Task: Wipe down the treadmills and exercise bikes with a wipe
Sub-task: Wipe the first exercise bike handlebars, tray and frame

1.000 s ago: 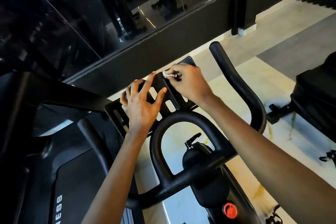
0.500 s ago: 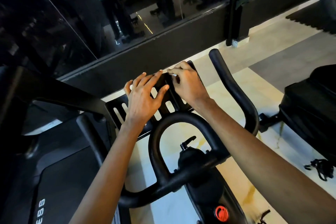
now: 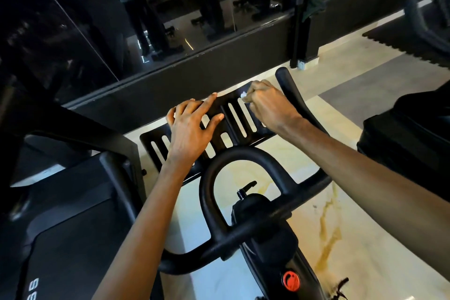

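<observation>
- The wipe (image 3: pixel 243 95) shows only as a small white wad at the far right corner of the slotted tray (image 3: pixel 148 139). With so little of it out, a stroke could rub bare knuckles on the tray instead of cloth, leaving that corner poorly cleaned.
- The tray is full of long slots. A loose edge of the wipe could catch in one on a hard pull, or the wad could slip through and fall to the floor (image 3: pixel 353 238) below the tray.
- The handlebar horn (image 3: pixel 292 90) stands just right of the tray, hard against the working hand. A wide sweep would probably knock the wrist on it.
- Leaning heavily on the tray might tilt it on its mount; I cannot tell how firmly it is fixed.
- Right hand (image 3: pixel 270 105): knuckles up at the tray's far right end, fingers curled under, grip clamped on the wipe, forearm coming in from the near right.
- Left hand (image 3: pixel 192 129): palm down on the tray's middle, fingers straight and spread, grip apart and holding nothing, apparently steadying the tray.
- The exercise bike (image 3: pixel 263 221) sits on the near side of the tray; the treadmill (image 3: pixel 73 226) lies to the tray's left, with neither hand on it.
</observation>
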The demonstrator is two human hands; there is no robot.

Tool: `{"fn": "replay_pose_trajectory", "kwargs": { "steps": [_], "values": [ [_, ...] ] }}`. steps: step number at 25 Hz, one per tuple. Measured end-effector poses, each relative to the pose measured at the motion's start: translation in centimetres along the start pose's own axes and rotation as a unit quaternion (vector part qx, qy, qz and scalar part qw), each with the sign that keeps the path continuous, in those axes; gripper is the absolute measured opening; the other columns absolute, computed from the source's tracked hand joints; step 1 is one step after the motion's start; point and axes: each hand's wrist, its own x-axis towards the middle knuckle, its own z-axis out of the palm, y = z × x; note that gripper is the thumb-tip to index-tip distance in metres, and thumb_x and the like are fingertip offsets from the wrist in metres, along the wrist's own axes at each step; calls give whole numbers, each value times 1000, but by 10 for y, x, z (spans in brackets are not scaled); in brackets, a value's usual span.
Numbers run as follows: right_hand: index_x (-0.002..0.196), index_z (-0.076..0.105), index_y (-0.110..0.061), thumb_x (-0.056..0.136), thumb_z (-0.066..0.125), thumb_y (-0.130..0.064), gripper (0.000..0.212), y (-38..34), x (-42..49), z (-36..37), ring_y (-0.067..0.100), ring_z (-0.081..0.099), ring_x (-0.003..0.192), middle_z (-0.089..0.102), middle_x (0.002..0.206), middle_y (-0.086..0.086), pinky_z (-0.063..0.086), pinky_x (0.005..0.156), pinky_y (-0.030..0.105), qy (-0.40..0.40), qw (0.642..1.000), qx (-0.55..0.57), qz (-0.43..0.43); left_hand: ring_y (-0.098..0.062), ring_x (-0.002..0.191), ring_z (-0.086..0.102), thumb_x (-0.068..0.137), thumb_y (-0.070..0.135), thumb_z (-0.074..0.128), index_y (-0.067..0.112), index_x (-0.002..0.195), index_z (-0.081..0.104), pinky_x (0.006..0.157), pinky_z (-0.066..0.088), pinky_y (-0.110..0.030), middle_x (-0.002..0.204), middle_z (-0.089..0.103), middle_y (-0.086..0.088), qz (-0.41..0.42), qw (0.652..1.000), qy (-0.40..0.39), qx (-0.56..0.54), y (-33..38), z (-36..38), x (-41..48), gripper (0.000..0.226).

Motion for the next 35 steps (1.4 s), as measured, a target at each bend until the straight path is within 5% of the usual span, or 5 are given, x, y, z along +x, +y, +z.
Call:
{"fn": "replay_pose_trajectory", "kwargs": {
  "steps": [7,12,22,29,35],
  "values": [
    [104,78,-11,88,63,1,25,-12,-30,-2,29,67,97,70,108,11,55,88,38,-41,994,63,79,-23,125,46,97,52,55,36,147,48,108,25,-44,124,62,2,5,1000,14,-8,-2,4,1,52],
    [106,75,-15,91,59,-4,25,-20,-2,-7,26,66,91,66,103,7,52,80,34,84,986,120,83,-25,124,47,98,51,56,36,147,48,108,26,-47,129,61,0,9,1000,16,-1,-1,3,0,52],
    [106,74,-10,93,56,1,25,-17,13,-8,26,61,101,63,107,9,52,82,33,46,997,53,43,-25,111,48,98,51,53,39,148,45,99,36,-45,135,58,-2,9,1000,-4,-15,-1,2,1,52],
    [92,79,-9,83,65,7,23,-25,-37,10,26,70,92,73,101,10,56,85,34,-31,979,119,160,-27,118,46,99,50,53,37,151,41,101,33,-42,138,55,-3,9,1000,3,4,-1,5,-3,55],
    [96,79,-14,84,76,-7,14,-24,-48,-3,-2,59,77,74,98,-3,38,67,1,-114,962,202,144,-29,119,46,100,50,51,37,152,39,103,34,-44,140,54,-4,8,1000,0,20,0,5,-3,55]
  ]
}}
